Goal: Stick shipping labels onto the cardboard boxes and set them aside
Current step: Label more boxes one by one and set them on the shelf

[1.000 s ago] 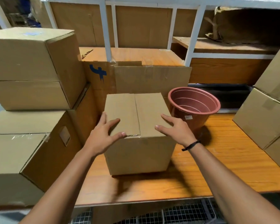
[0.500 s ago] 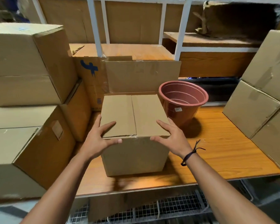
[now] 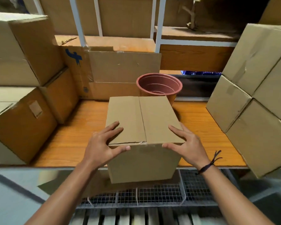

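A plain brown cardboard box with a taped centre seam sits in the middle of the head view, its near part hanging out past the front edge of the wooden table. My left hand holds its near left top corner, fingers on the top and thumb on the front face. My right hand holds the near right top corner the same way. No label shows on the faces I can see.
A reddish plastic pot stands just behind the box. Stacked cardboard boxes fill the left side and more cardboard boxes lean at the right. A flattened carton stands at the back. Wire mesh lies below the table edge.
Both hands closed onto the box's near top corners and drew it toward me, from the table's middle to over the front edge. The view tilted downward.
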`<move>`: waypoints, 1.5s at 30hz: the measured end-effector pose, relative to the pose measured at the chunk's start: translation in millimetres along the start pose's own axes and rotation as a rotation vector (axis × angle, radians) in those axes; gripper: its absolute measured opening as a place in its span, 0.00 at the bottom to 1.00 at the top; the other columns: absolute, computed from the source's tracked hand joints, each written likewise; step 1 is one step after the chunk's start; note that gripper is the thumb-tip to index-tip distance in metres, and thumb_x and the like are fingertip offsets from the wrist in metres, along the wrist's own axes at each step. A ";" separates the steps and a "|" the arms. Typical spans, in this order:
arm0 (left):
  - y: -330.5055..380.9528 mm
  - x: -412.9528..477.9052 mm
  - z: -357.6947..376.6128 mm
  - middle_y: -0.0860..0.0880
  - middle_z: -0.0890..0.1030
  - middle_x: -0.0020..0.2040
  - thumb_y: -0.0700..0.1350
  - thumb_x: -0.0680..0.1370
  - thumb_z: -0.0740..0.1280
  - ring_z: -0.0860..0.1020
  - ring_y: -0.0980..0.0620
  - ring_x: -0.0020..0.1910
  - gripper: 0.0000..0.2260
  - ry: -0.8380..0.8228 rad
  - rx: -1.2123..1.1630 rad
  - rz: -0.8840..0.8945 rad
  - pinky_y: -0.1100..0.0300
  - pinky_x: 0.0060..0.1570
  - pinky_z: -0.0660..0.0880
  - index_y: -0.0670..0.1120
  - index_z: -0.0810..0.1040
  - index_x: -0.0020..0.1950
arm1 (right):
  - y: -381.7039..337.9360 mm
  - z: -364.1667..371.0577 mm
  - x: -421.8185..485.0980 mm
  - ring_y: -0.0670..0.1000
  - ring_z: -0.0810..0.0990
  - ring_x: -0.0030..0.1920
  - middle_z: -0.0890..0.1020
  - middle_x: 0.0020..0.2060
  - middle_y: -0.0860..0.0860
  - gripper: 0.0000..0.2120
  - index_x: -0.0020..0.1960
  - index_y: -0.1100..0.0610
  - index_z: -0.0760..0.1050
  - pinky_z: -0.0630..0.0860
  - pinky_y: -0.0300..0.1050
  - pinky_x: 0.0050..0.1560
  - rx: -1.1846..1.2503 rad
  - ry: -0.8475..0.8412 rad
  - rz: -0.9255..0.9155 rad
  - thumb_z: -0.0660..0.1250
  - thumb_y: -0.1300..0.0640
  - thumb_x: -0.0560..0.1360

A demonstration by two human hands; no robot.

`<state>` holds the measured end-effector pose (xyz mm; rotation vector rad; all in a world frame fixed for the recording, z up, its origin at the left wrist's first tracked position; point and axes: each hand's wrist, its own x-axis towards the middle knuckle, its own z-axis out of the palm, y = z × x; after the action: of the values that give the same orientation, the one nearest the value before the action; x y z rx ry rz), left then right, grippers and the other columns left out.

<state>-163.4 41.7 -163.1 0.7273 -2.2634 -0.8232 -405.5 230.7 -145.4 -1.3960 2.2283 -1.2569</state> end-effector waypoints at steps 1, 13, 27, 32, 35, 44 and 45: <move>13.1 -3.6 15.0 0.62 0.70 0.72 0.73 0.63 0.71 0.71 0.60 0.70 0.36 -0.001 0.016 0.017 0.49 0.65 0.74 0.56 0.77 0.67 | 8.2 -17.3 -11.2 0.32 0.58 0.68 0.61 0.66 0.37 0.40 0.68 0.51 0.75 0.56 0.20 0.62 -0.006 0.002 0.018 0.77 0.41 0.59; 136.2 48.2 167.3 0.60 0.65 0.76 0.70 0.68 0.70 0.64 0.60 0.72 0.36 -0.165 -0.016 0.126 0.51 0.71 0.67 0.54 0.73 0.71 | 106.3 -181.3 -43.4 0.42 0.60 0.74 0.67 0.75 0.53 0.39 0.63 0.39 0.75 0.56 0.39 0.70 -0.018 0.122 0.183 0.76 0.29 0.54; 150.5 176.0 244.6 0.58 0.62 0.78 0.66 0.74 0.66 0.63 0.52 0.75 0.32 -0.332 0.078 0.157 0.43 0.72 0.65 0.55 0.69 0.75 | 179.1 -236.0 49.5 0.48 0.63 0.75 0.68 0.74 0.55 0.34 0.67 0.53 0.76 0.54 0.41 0.73 -0.047 0.177 0.289 0.80 0.51 0.62; 137.4 199.7 252.1 0.57 0.61 0.78 0.67 0.75 0.64 0.63 0.52 0.75 0.31 -0.345 0.088 0.196 0.43 0.70 0.67 0.56 0.68 0.75 | 186.8 -231.5 72.5 0.49 0.62 0.75 0.66 0.75 0.54 0.35 0.68 0.50 0.76 0.55 0.43 0.73 -0.093 0.173 0.338 0.79 0.47 0.63; 134.1 207.6 251.0 0.57 0.63 0.77 0.72 0.74 0.57 0.65 0.53 0.74 0.31 -0.308 0.081 0.204 0.45 0.69 0.69 0.58 0.71 0.72 | 188.0 -234.7 79.0 0.50 0.61 0.76 0.62 0.77 0.51 0.37 0.68 0.47 0.75 0.58 0.48 0.73 -0.151 0.142 0.367 0.74 0.38 0.61; 118.0 261.4 258.0 0.50 0.63 0.78 0.60 0.80 0.60 0.55 0.49 0.79 0.21 -0.174 0.028 0.170 0.42 0.76 0.54 0.54 0.73 0.71 | 155.5 -204.7 124.8 0.55 0.52 0.79 0.51 0.80 0.48 0.46 0.76 0.37 0.57 0.50 0.63 0.75 -0.657 -0.055 0.074 0.42 0.18 0.63; 117.0 266.2 258.6 0.50 0.61 0.79 0.59 0.81 0.60 0.54 0.49 0.79 0.21 -0.191 0.058 0.167 0.42 0.76 0.52 0.54 0.72 0.72 | 151.7 -200.0 138.2 0.55 0.51 0.79 0.50 0.80 0.48 0.44 0.77 0.36 0.55 0.51 0.62 0.76 -0.657 -0.090 0.061 0.42 0.18 0.65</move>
<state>-552.1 35.9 -145.8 0.4942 -2.4889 -0.7779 -688.5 253.3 -106.5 -1.5159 2.7190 -0.4261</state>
